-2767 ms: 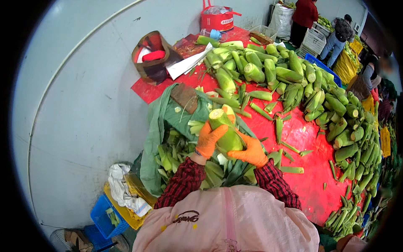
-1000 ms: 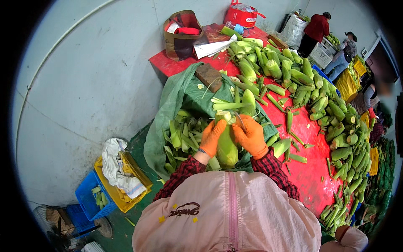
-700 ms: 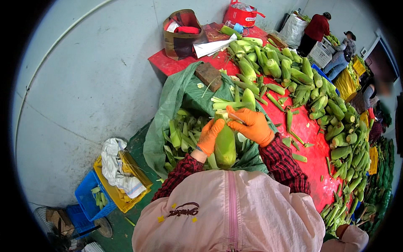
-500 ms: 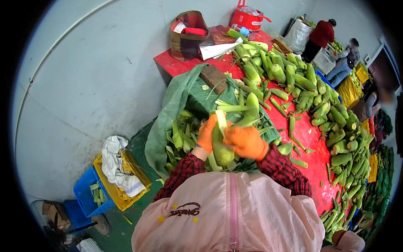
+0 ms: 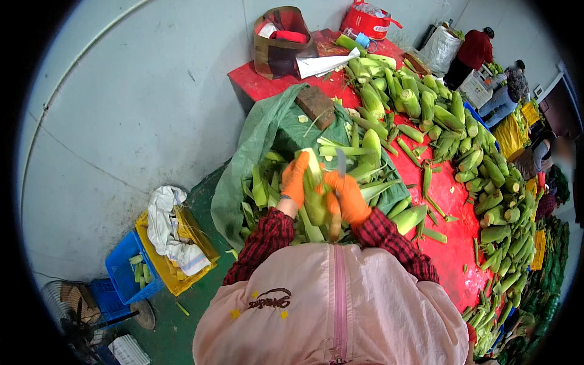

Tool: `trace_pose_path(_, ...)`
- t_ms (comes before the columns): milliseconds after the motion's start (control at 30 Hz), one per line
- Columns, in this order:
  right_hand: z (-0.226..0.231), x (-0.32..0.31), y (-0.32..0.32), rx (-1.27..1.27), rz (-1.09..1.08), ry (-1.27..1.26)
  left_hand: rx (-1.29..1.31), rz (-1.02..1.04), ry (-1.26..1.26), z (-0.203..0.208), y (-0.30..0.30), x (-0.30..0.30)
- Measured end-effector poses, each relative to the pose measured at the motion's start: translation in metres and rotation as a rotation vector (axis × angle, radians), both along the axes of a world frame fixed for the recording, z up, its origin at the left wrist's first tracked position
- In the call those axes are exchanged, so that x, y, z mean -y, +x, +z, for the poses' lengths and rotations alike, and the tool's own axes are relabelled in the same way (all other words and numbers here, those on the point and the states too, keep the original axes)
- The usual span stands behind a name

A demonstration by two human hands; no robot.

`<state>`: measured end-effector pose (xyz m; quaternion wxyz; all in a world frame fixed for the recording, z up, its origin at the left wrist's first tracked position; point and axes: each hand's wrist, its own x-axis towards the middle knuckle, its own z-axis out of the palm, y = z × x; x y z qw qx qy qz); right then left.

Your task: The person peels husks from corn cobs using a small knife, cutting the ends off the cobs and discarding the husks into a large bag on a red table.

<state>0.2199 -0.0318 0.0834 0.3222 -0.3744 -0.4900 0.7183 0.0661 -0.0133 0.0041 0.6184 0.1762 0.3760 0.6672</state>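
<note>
My left hand [image 5: 294, 181], in an orange glove, grips a green ear of corn [image 5: 314, 204] whose pale end points away from me. Close on its right, my right hand [image 5: 348, 198], gloved the same way, is closed around a knife [image 5: 334, 226]. The knife's wooden handle shows below the fist, and its blade stands up above it. Beneath both hands lies a heap of green husks [image 5: 260, 185] on a green cloth [image 5: 234, 182]. Another ear of corn [image 5: 369, 148] rests just beyond my right hand.
A red table [image 5: 450, 201] carries a long pile of corn [image 5: 496, 176] along its right side. A brown block [image 5: 316, 106] sits on the cloth, with a bag [image 5: 277, 58] farther back. Yellow [image 5: 201, 234] and blue crates [image 5: 118, 267] stand at lower left. Several people work at far right.
My right hand has drawn slightly left and down, and the knife now shows upright in it. My left hand still holds the corn. The whole view has shifted a little.
</note>
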Motion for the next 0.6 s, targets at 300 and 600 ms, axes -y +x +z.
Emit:
trace_pose_path(300,0.024,0.052,0.024,-0.023,0.051,0.105,0.198,0.172,-0.074,-0.030,-0.081,-0.056)
trace_pose_path(600,0.066,-0.011,0.026,0.132,0.024,0.170,-0.099,-0.061,0.203,0.017,-0.084,-0.024)
